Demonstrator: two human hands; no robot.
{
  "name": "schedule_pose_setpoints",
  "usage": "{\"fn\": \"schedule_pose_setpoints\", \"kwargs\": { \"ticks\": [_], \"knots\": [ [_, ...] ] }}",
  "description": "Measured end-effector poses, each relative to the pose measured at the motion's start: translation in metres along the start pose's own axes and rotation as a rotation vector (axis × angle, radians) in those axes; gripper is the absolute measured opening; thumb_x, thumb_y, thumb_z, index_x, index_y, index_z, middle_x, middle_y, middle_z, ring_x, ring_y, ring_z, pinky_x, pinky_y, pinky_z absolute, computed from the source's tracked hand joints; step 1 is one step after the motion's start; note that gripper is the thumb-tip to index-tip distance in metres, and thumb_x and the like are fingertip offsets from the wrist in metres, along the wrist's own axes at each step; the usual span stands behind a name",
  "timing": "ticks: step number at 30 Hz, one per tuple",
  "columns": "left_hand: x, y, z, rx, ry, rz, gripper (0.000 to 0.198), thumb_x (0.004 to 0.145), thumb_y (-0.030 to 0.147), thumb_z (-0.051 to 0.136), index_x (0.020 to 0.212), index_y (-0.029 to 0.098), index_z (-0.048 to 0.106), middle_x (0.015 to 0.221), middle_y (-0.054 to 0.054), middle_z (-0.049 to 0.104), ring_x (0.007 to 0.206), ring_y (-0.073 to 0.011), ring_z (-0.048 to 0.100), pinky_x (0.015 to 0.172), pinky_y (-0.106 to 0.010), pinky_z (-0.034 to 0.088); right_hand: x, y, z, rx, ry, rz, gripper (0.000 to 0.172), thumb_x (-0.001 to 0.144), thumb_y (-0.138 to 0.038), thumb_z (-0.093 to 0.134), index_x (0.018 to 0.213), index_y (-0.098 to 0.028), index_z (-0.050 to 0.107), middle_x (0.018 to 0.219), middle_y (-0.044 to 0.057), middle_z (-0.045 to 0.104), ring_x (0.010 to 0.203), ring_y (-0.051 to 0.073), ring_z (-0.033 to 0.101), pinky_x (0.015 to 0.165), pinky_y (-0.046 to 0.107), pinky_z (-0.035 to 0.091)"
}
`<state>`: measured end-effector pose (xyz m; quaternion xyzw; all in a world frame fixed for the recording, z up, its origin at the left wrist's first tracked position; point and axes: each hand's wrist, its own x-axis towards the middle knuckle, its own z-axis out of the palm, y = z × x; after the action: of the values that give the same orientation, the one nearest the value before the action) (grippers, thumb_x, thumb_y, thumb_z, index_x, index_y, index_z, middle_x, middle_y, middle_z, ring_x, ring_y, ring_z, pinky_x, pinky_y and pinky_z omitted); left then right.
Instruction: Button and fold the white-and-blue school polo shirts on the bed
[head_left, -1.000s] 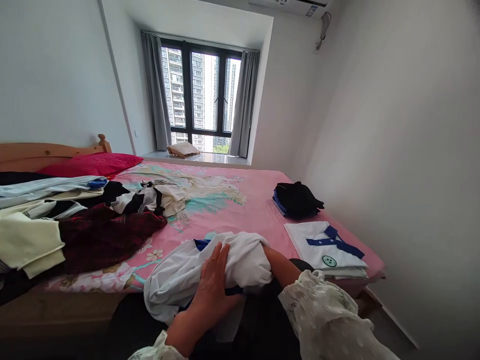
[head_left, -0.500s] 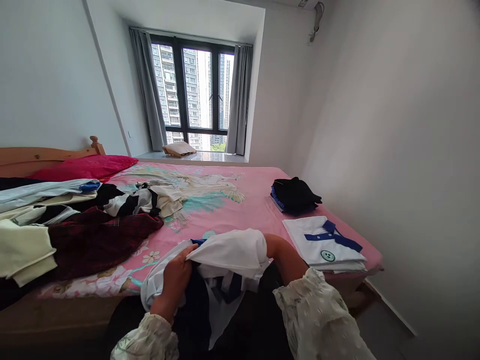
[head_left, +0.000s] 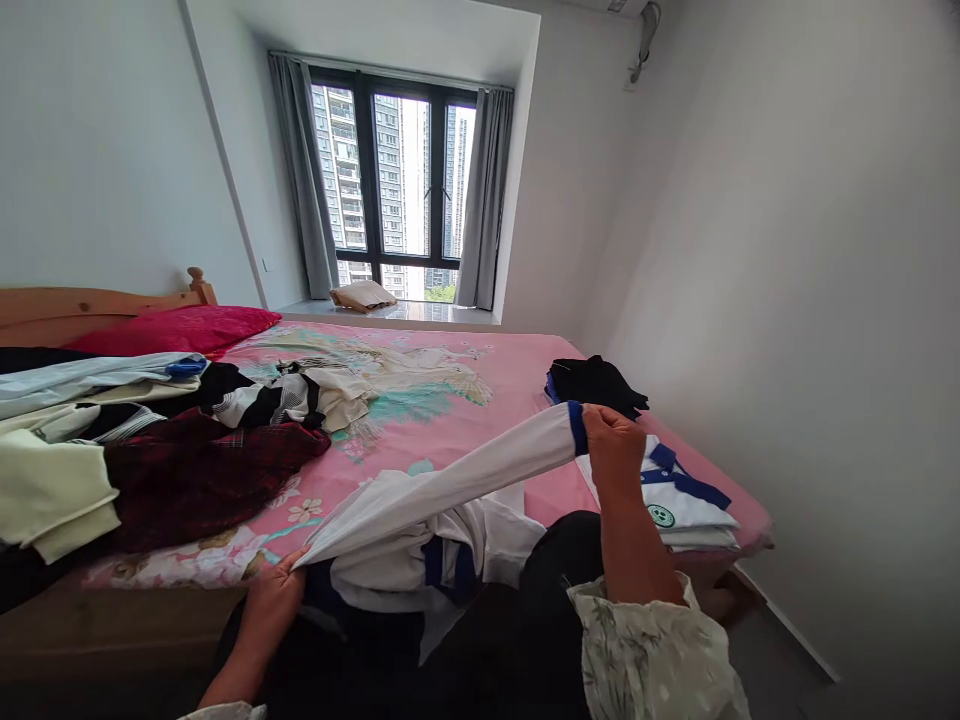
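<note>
A white shirt [head_left: 450, 485] with dark blue trim lies bunched over my lap and the bed's near edge. One of its long sleeves is stretched out diagonally between my hands. My right hand [head_left: 615, 435] is closed on the blue cuff, raised above the bed at the right. My left hand [head_left: 277, 595] pinches the white cloth at the sleeve's other end, low on the left. The rest of the shirt sags in loose folds beneath the sleeve.
A folded white shirt [head_left: 679, 505] with a blue collar and green badge lies at the bed's right edge. Behind it is a stack of dark folded clothes [head_left: 596, 385]. Loose clothes [head_left: 202, 480] are heaped on the left of the pink bed sheet [head_left: 510, 365], near a red pillow [head_left: 195, 328].
My right hand has come out of the sleeve and moved up and right, now gripping the cuff. My left hand has moved down and left. The sleeve is pulled out straight.
</note>
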<state>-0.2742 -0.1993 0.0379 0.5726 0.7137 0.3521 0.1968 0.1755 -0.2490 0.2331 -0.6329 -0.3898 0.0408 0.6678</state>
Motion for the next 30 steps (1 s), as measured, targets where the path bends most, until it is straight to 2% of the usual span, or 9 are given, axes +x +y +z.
{"fn": "schedule_pose_setpoints", "kwargs": {
  "ticks": [3, 5, 9, 13, 15, 17, 23, 26, 30],
  "knots": [
    [0.003, -0.008, -0.013, -0.041, -0.010, -0.167, 0.033, 0.072, 0.038, 0.045, 0.083, 0.017, 0.068, 0.064, -0.005, 0.067, 0.069, -0.0252, 0.064, 0.063, -0.032, 0.049, 0.003, -0.003, -0.010, 0.160, 0.199, 0.017, 0.037, 0.075, -0.043, 0.055, 0.086, -0.011, 0.069, 0.046, -0.005, 0.042, 0.045, 0.010, 0.041, 0.049, 0.024, 0.046],
    [0.000, -0.012, -0.016, -0.076, -0.039, -0.246, 0.026, 0.068, 0.035, 0.050, 0.079, 0.018, 0.067, 0.062, -0.004, 0.066, 0.068, -0.0250, 0.063, 0.061, -0.030, 0.047, 0.000, -0.006, -0.009, 0.245, 0.154, 0.010, 0.042, 0.076, -0.046, 0.055, 0.094, -0.011, 0.067, 0.046, -0.007, 0.041, 0.043, 0.009, 0.040, 0.049, 0.025, 0.047],
    [-0.012, -0.014, -0.016, -0.140, -0.096, -0.194, 0.020, 0.063, 0.031, 0.054, 0.077, 0.021, 0.064, 0.065, -0.001, 0.067, 0.074, -0.0258, 0.064, 0.065, -0.030, 0.048, -0.024, -0.016, 0.012, 0.105, -0.452, 0.011, 0.051, 0.074, -0.052, 0.059, 0.108, -0.014, 0.061, 0.061, -0.003, 0.055, 0.055, 0.013, 0.053, 0.050, 0.024, 0.047],
    [-0.032, -0.007, -0.016, -0.157, 0.062, -0.139, 0.032, 0.060, 0.031, 0.056, 0.090, 0.019, 0.060, 0.087, -0.005, 0.069, 0.086, -0.0255, 0.064, 0.073, -0.030, 0.049, -0.073, -0.017, 0.037, -0.491, -1.158, -0.221, 0.035, 0.073, -0.044, 0.062, 0.099, -0.021, 0.068, 0.074, 0.002, 0.066, 0.074, 0.018, 0.062, 0.063, 0.026, 0.046],
    [-0.046, -0.002, -0.017, -0.142, 0.149, -0.119, 0.033, 0.062, 0.034, 0.057, 0.091, 0.019, 0.058, 0.089, -0.005, 0.067, 0.085, -0.0244, 0.063, 0.073, -0.030, 0.048, -0.100, -0.014, 0.047, -0.762, -1.357, -0.330, 0.032, 0.071, -0.043, 0.065, 0.094, -0.022, 0.071, 0.081, 0.005, 0.069, 0.084, 0.023, 0.064, 0.069, 0.030, 0.046],
    [-0.062, 0.005, -0.016, -0.108, 0.072, -0.109, 0.028, 0.066, 0.045, 0.057, 0.079, 0.020, 0.057, 0.075, -0.002, 0.064, 0.073, -0.0225, 0.062, 0.066, -0.029, 0.047, -0.124, -0.010, 0.056, -0.927, -1.479, -0.403, 0.032, 0.070, -0.044, 0.065, 0.091, -0.021, 0.072, 0.087, 0.009, 0.070, 0.087, 0.028, 0.064, 0.070, 0.033, 0.047],
    [-0.102, 0.030, 0.002, -0.221, -0.526, -0.068, 0.055, 0.073, 0.070, 0.046, 0.054, 0.019, 0.053, 0.055, -0.001, 0.055, 0.055, -0.0174, 0.053, 0.056, -0.027, 0.040, -0.166, 0.010, 0.090, -0.918, -1.511, -0.428, 0.037, 0.074, -0.044, 0.064, 0.096, -0.015, 0.071, 0.096, 0.013, 0.069, 0.088, 0.030, 0.065, 0.071, 0.036, 0.051],
    [-0.110, 0.039, 0.010, -0.306, -0.562, -0.071, 0.054, 0.073, 0.070, 0.047, 0.068, 0.018, 0.060, 0.064, -0.002, 0.060, 0.060, -0.0180, 0.055, 0.054, -0.026, 0.041, -0.183, 0.017, 0.106, -0.831, -1.433, -0.414, 0.032, 0.078, -0.036, 0.061, 0.096, -0.010, 0.069, 0.095, 0.017, 0.069, 0.087, 0.031, 0.065, 0.072, 0.038, 0.051],
    [-0.111, 0.038, 0.016, -0.471, -0.423, -0.191, 0.058, 0.064, 0.070, 0.056, 0.091, 0.019, 0.064, 0.076, -0.005, 0.067, 0.073, -0.0241, 0.062, 0.052, -0.028, 0.045, -0.220, 0.007, 0.109, -0.653, -1.450, -0.515, 0.031, 0.090, -0.029, 0.040, 0.106, -0.016, 0.063, 0.102, 0.011, 0.069, 0.091, 0.025, 0.065, 0.075, 0.032, 0.049]
  ]
}}
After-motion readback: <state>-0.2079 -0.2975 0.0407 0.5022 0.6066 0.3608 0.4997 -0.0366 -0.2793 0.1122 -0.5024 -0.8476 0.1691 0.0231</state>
